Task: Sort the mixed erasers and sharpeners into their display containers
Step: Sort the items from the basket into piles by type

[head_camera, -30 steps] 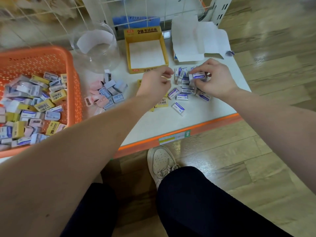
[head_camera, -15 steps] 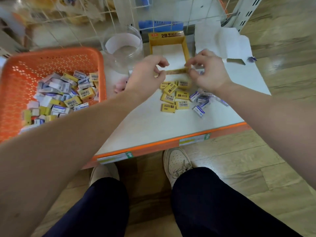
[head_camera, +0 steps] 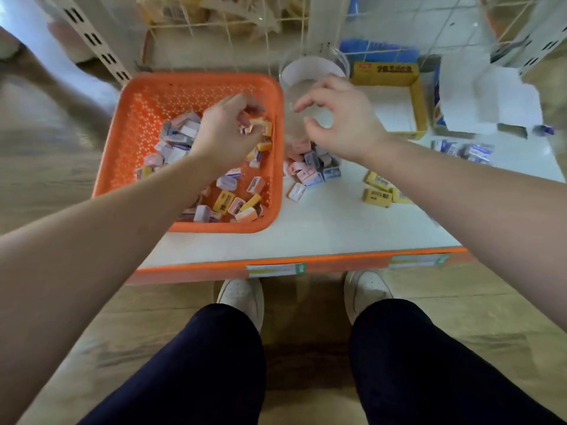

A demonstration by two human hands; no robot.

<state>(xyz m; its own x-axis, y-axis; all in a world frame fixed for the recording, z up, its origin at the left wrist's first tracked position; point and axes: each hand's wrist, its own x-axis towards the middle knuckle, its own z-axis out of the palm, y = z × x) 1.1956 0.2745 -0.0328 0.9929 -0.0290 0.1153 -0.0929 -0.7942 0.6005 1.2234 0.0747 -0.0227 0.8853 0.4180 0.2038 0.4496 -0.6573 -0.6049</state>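
Now left grip pinches a boxy pink piece over perforated basket; right grip slack, empty.

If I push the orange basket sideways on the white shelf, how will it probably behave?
The orange basket looks like thin perforated plastic, so it is probably light and slightly flexible. Its flat base on the smooth white shelf should slide, not tip. The loose erasers and sharpeners inside may shift.
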